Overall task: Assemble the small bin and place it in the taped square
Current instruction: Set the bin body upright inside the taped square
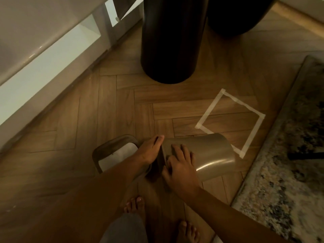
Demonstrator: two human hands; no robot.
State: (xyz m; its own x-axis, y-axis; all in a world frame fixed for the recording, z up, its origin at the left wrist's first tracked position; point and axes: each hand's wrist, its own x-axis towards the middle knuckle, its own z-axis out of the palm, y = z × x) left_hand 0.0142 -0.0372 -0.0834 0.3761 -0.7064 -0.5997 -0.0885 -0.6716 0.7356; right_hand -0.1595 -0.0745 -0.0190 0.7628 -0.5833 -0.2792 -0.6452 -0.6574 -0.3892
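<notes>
Where both hands (pixel 178 165) grip, the bin's (pixel 210 155) rim hides.

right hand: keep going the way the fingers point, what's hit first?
The right hand lies on the bin body, fingers pointing up and away. Past the body's edge the line likely crosses bare floor, then the near corner of the taped square. Depth is unclear.

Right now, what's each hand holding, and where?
Both hold the bin body, lying on its side: left hand at its open rim, right hand flat on the side wall near that rim.
</notes>
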